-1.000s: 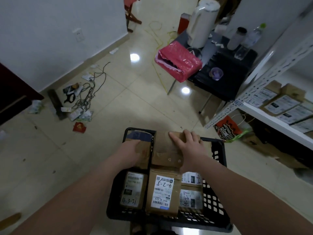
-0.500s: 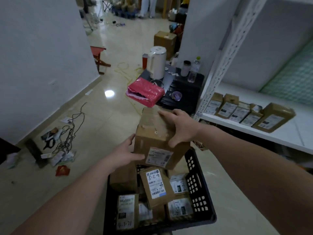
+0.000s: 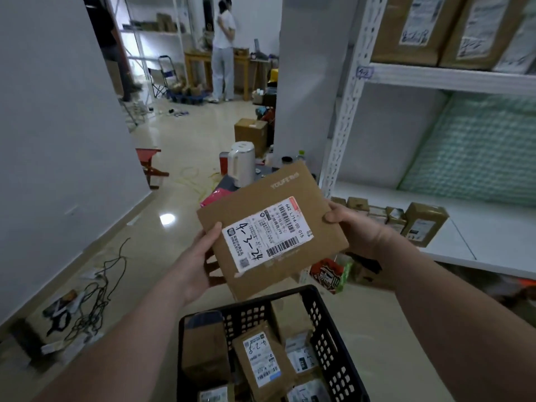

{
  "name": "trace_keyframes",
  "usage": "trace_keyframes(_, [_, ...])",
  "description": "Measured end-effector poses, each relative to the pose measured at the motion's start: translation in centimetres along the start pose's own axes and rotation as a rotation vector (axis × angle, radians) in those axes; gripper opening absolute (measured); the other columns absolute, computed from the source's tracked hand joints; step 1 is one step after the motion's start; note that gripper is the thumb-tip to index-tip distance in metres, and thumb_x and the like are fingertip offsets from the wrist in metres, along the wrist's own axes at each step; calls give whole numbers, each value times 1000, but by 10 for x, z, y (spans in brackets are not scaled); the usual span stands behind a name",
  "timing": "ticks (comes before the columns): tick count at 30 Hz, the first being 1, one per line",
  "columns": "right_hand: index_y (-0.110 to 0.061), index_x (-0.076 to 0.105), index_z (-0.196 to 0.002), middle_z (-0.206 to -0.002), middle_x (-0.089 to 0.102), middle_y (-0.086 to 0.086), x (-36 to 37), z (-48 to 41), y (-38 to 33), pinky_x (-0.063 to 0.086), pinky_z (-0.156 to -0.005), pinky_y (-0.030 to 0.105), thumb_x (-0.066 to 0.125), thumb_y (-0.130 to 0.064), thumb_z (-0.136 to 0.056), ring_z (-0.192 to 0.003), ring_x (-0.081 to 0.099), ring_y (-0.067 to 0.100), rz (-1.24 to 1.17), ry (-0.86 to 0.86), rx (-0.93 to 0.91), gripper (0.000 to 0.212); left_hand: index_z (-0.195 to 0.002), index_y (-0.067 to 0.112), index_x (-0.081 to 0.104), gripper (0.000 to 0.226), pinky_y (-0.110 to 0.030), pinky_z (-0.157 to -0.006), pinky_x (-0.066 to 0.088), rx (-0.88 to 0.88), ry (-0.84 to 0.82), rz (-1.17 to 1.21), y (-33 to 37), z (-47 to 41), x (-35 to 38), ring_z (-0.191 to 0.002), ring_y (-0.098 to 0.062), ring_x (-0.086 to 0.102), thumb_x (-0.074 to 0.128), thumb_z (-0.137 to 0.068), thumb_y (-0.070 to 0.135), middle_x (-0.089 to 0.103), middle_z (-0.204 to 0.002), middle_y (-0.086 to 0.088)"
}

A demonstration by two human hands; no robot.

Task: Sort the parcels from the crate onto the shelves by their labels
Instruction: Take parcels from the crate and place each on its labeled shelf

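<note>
Flat brown parcel (image 3: 272,227) — label up, tilted — above black crate (image 3: 327,340).

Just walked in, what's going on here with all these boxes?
A person is sorting parcels. The left hand holds the left edge of a flat cardboard parcel and the right hand holds its right edge. Its label faces the camera, with 4-3-24 handwritten on it. Beneath it a black crate holds more labelled parcels. To the right stands a white shelf rack with a row of small parcels on one shelf. The held parcel is not yet shelved.
</note>
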State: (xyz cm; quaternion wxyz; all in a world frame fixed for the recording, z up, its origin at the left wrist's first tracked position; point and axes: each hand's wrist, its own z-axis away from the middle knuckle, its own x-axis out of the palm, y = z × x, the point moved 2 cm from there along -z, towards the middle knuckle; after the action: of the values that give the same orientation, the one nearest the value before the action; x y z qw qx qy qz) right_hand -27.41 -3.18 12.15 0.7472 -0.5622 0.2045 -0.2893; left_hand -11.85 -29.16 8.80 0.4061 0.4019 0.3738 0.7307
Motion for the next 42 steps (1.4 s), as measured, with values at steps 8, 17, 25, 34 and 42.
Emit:
trace_keyframes(8, [-17, 55, -132, -128, 59, 20, -3, 57, 48, 39, -101, 56, 84, -54, -53, -115, 53, 40, -265, 84, -36, 92, -137, 48, 41, 108, -54, -103, 38, 30, -152, -86, -6, 10, 38, -119, -28, 56, 75, -39, 80, 65, -125, 2])
trace_keyframes(17, [-20, 61, -123, -118, 63, 13, -8, 105, 42, 49, -91, 50, 58, -63, -77, -110, 56, 32, -568, 458, -46, 63, -130, 38, 49, 91, -41, -67, 53, 55, -104, -74, -11, 22, 101, -99, -31, 61, 76, -46, 58, 64, -113, -8])
trace_keyframes(25, [-27, 42, -133, -122, 53, 21, -7, 140, 38, 51, -89, 58, 71, -63, -68, -103, 58, 37, -785, 521, -98, 79, -128, 28, 53, 57, -59, -78, 51, -60, -45, 143, -39, 32, 178, -101, -34, 60, 62, -78, 54, 63, -114, -11])
trace_keyframes(34, [-43, 33, -139, -125, 63, 6, -71, 234, 64, 47, -91, 66, 81, -44, -59, -112, 61, 36, -606, 629, -166, 94, -130, 32, 50, 87, -51, -66, 56, -40, -204, 124, -93, 65, 319, -108, -35, 60, 73, -52, 63, 63, -123, -12])
trace_keyframes(42, [-43, 47, -129, -125, 63, 10, -149, 340, 60, 59, -69, 51, 78, -43, -53, -108, 64, 37, -465, 686, -219, 83, -123, 28, 60, 79, -54, -98, 42, -31, -326, 145, -106, 95, 404, -112, -33, 60, 74, -53, 62, 68, -117, -9])
